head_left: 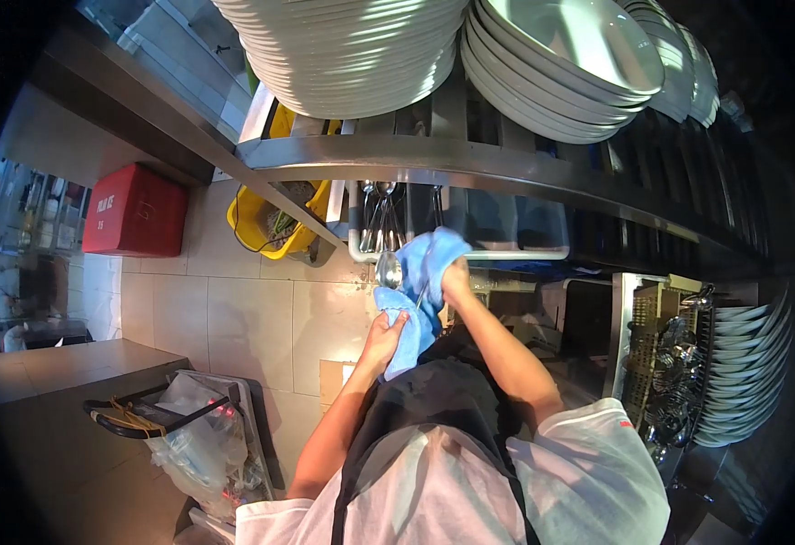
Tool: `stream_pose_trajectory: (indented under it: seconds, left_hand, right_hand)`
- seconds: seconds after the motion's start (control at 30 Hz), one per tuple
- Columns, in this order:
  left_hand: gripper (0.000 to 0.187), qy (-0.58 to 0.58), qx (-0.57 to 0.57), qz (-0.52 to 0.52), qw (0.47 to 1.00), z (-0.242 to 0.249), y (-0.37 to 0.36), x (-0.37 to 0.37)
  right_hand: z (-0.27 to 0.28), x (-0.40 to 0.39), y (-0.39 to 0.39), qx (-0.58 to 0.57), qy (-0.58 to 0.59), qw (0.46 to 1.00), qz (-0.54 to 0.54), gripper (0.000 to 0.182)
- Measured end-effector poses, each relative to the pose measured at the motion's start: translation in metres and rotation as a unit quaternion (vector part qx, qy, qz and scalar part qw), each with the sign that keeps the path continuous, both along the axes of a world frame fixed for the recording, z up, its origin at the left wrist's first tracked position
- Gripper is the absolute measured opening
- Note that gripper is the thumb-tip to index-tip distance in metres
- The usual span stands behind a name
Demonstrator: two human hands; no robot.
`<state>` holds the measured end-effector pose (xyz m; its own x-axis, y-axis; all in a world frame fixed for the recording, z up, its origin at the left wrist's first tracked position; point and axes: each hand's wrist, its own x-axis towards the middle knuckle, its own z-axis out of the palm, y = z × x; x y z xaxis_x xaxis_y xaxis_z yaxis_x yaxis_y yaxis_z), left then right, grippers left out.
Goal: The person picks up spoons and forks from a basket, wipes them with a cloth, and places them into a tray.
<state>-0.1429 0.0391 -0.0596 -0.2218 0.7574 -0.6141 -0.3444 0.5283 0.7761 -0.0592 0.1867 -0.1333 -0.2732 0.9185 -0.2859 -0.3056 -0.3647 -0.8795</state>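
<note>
A blue cloth (434, 259) is bunched between my two hands in front of the black apron. My left hand (383, 340) is closed round its lower end, the thumb pressed on top. The upper part is gripped by my right hand (456, 282), its fingers mostly hidden behind the fabric. A shiny metal spoon (387, 271) shows its bowl at the cloth's left edge; its handle is hidden by the cloth. Just beyond my hands is a pale-rimmed cutlery tray (516, 255) with compartments, where several spoons (380, 213) lie on the left side.
A metal shelf (397, 156) above the tray carries stacked white plates (352, 64) and bowls (561, 64). To the right stand a rack of cutlery (675, 363) and more white plates (743, 372). A yellow bucket (250, 222), a red box (136, 211) and a trolley (252, 427) are on the left.
</note>
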Motion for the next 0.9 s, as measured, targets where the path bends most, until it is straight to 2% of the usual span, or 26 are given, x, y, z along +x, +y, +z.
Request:
stream_pose_trajectory:
  seconds: [0.07, 0.1, 0.17, 0.2, 0.23, 0.27, 0.3, 0.33, 0.37, 0.4, 0.43, 0.47, 0.53, 0.57, 0.6, 0.67, 0.7, 0.73, 0.8, 0.83, 0.87, 0.9]
  left_hand:
    - [0.024, -0.017, 0.035, 0.079, 0.996, 0.001, -0.008, 0.0]
    - [0.024, -0.017, 0.034, 0.079, 0.996, 0.001, -0.007, 0.001]
    - [0.027, 0.226, 0.035, 0.052, 0.972, -0.002, 0.0, 0.004]
    - [0.027, 0.222, 0.036, 0.053, 0.973, -0.003, 0.005, 0.006]
    - [0.03, 0.237, 0.007, 0.069, 0.969, -0.004, 0.01, 0.008]
    - [0.033, 0.254, -0.021, 0.083, 0.963, -0.005, 0.014, 0.009]
    - [0.034, 0.246, -0.025, 0.087, 0.965, -0.013, 0.017, 0.009]
    - [0.034, 0.245, -0.02, 0.089, 0.965, -0.019, 0.021, 0.01]
    - [0.035, 0.199, -0.009, 0.112, 0.974, -0.025, 0.022, 0.01]
    - [0.036, 0.152, 0.001, 0.135, 0.979, -0.031, 0.023, 0.011]
    - [0.036, 0.151, 0.001, 0.138, 0.979, -0.045, 0.021, 0.013]
    - [0.036, 0.172, -0.022, 0.127, 0.977, -0.06, 0.021, 0.014]
    - [0.037, 0.191, -0.046, 0.118, 0.973, -0.062, 0.019, 0.014]
    - [0.036, 0.109, -0.046, 0.091, 0.989, -0.049, 0.017, 0.01]
    - [0.036, 0.028, -0.044, 0.062, 0.997, -0.043, 0.016, 0.004]
    - [0.034, -0.008, -0.042, 0.072, 0.997, -0.035, 0.016, -0.002]
    - [0.031, -0.047, -0.043, 0.084, 0.994, -0.034, 0.014, -0.004]
    - [0.031, -0.047, -0.044, 0.083, 0.994, -0.034, 0.013, -0.009]
    - [0.027, -0.038, -0.042, -0.072, 0.996, -0.02, 0.013, -0.018]
    - [0.026, -0.047, -0.031, -0.111, 0.992, -0.007, 0.013, -0.018]
    - [0.026, -0.047, -0.033, -0.114, 0.992, -0.009, 0.012, -0.016]
    - [0.026, -0.006, -0.038, -0.105, 0.994, -0.012, 0.011, -0.014]
  right_hand:
    - [0.019, 0.002, 0.008, -0.094, 0.107, 0.988, -0.059, 0.019]
    - [0.016, -0.004, 0.007, -0.096, 0.107, 0.988, -0.06, 0.019]
    - [0.021, -0.016, 0.004, -0.127, 0.102, 0.975, -0.148, 0.022]
    - [0.026, 0.0, 0.002, -0.201, 0.278, 0.927, 0.151, 0.038]
    - [0.028, -0.011, -0.005, -0.249, 0.396, 0.872, 0.144, 0.048]
    - [0.039, -0.026, -0.018, -0.191, 0.28, 0.94, 0.033, 0.03]
    - [-0.087, -0.033, -0.015, -0.184, 0.248, 0.95, 0.043, 0.025]
    - [-0.052, -0.003, -0.039, -0.179, 0.248, 0.951, 0.044, 0.025]
    - [-0.008, -0.004, -0.052, -0.119, 0.051, 0.99, 0.059, 0.024]
    - [0.043, -0.018, -0.05, -0.054, -0.147, 0.985, 0.07, 0.025]
    - [0.035, -0.014, -0.045, -0.114, -0.163, 0.979, 0.035, 0.03]
    - [0.023, -0.011, -0.033, -0.107, -0.085, 0.989, 0.052, 0.036]
    - [-0.037, 0.003, 0.006, -0.194, 0.041, 0.963, 0.182, 0.031]
    - [-0.039, 0.008, 0.016, -0.265, 0.098, 0.934, 0.217, 0.027]
    - [-0.035, 0.007, 0.012, -0.263, 0.101, 0.934, 0.218, 0.027]
    - [-0.023, 0.013, -0.006, -0.263, 0.121, 0.93, 0.228, 0.029]
    - [-0.016, 0.012, -0.013, -0.258, 0.063, 0.943, 0.201, 0.033]
    - [-0.01, 0.011, -0.014, -0.259, 0.064, 0.943, 0.201, 0.033]
    - [0.002, 0.008, -0.018, -0.172, -0.04, 0.963, 0.205, 0.037]
    - [0.011, 0.009, -0.02, -0.19, -0.014, 0.963, 0.189, 0.039]
    - [0.012, 0.007, -0.023, -0.191, -0.013, 0.964, 0.186, 0.039]
    - [0.013, 0.003, -0.025, -0.097, -0.02, 0.985, 0.14, 0.034]
